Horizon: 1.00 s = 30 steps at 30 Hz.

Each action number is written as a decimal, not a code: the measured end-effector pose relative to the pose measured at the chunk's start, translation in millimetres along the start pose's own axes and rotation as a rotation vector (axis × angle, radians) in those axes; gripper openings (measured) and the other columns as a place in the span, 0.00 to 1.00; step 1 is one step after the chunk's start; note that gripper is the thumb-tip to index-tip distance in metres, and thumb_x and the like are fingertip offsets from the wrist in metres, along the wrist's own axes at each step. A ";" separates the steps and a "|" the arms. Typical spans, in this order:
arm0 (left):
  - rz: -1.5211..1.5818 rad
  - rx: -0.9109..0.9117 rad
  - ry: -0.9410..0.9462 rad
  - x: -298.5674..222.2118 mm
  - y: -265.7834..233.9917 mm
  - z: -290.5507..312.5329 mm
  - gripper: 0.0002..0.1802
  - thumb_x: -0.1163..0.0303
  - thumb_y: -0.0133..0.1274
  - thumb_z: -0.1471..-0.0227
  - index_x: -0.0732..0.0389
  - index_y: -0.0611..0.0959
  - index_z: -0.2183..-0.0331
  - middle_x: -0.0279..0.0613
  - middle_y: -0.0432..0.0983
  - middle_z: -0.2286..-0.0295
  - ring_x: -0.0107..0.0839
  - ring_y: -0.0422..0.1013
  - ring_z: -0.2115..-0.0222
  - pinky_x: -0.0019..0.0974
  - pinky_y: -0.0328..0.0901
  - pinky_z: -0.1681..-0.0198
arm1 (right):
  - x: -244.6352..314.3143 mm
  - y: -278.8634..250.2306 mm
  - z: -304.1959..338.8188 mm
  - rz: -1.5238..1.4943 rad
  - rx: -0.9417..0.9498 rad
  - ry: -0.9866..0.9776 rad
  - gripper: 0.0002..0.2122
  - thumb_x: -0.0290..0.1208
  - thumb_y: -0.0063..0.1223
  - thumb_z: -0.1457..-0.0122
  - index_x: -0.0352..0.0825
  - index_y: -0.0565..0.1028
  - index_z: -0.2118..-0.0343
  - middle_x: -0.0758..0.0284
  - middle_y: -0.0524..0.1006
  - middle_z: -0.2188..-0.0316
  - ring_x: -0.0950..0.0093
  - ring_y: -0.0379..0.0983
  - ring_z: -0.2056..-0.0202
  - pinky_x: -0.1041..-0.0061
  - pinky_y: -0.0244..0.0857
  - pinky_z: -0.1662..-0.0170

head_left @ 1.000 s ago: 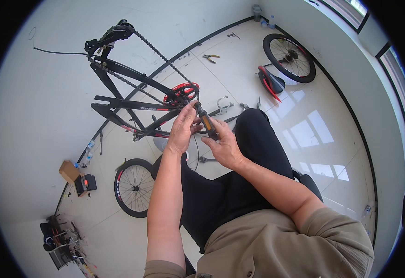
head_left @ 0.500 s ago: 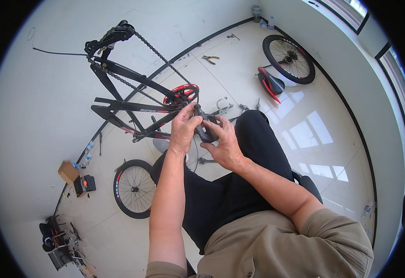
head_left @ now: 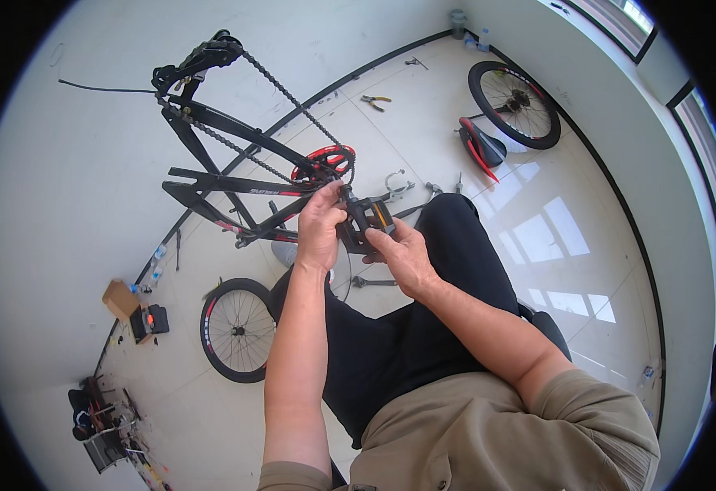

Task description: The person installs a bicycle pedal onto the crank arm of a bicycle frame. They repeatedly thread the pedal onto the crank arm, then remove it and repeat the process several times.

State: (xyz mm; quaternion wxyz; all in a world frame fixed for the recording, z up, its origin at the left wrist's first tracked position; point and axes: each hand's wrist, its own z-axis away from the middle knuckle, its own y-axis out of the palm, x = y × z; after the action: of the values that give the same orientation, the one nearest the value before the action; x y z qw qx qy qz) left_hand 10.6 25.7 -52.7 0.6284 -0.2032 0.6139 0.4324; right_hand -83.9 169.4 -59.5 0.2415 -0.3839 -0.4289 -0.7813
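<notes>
A black bicycle pedal with an orange reflector is pinched between the thumb and fingers of my right hand. My left hand is closed at the end of the black crank arm, beside the pedal; its fingers partly hide the joint. The black bicycle frame stands in front of me to the left, without wheels. Its red chainring and chain sit just beyond my left hand. The rear derailleur is at the far upper end.
One wheel lies left of my legs, another wheel at the far right by a red-black saddle. Pliers and a wrench lie on the tiled floor. An opened cardboard box is at the left wall.
The pedal has turned, so its orange reflector now faces up. My right fingers have shifted to its near lower side. My left hand stays at the crank end.
</notes>
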 end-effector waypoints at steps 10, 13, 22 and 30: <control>-1.136 -0.609 1.441 -150.9 6.8 62.2 0.20 0.79 0.54 0.44 0.71 0.77 0.49 0.52 0.77 0.52 0.46 0.70 0.48 0.44 0.65 0.44 | 4.6 -1.0 -0.7 -0.147 -0.028 -0.002 0.17 0.31 0.47 0.32 0.30 0.69 0.44 0.61 0.77 0.53 0.68 0.74 0.48 0.62 0.75 0.52; -1.146 -0.671 1.309 -187.4 -0.8 44.5 0.27 0.71 0.59 0.44 0.68 0.73 0.44 0.47 0.76 0.53 0.40 0.69 0.50 0.40 0.63 0.46 | 3.7 -3.5 -5.0 -0.271 0.025 0.040 0.14 0.30 0.45 0.31 0.31 0.70 0.46 0.60 0.77 0.52 0.68 0.74 0.50 0.62 0.74 0.50; -0.789 -0.642 0.924 -195.8 -6.6 1.4 0.20 0.73 0.55 0.46 0.68 0.79 0.51 0.29 0.72 0.82 0.17 0.63 0.83 0.26 0.60 0.77 | -2.5 -11.0 -14.3 -0.478 0.238 0.220 0.15 0.35 0.48 0.34 0.34 0.71 0.49 0.59 0.78 0.53 0.62 0.75 0.53 0.58 0.69 0.47; -0.777 -0.746 1.012 -185.6 -10.9 -13.4 0.12 0.74 0.54 0.49 0.66 0.85 0.63 0.27 0.69 0.83 0.18 0.61 0.82 0.26 0.58 0.76 | -1.8 -6.2 -28.5 -0.712 0.357 0.412 0.21 0.54 0.49 0.35 0.37 0.72 0.58 0.50 0.74 0.49 0.48 0.72 0.48 0.51 0.67 0.46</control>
State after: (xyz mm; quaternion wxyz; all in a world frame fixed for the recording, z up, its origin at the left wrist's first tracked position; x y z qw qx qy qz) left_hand 35.0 -45.3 117.9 0.2652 -0.7807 0.5246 0.2122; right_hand -98.5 148.4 -73.6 0.1001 -0.0011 -0.6055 -0.7895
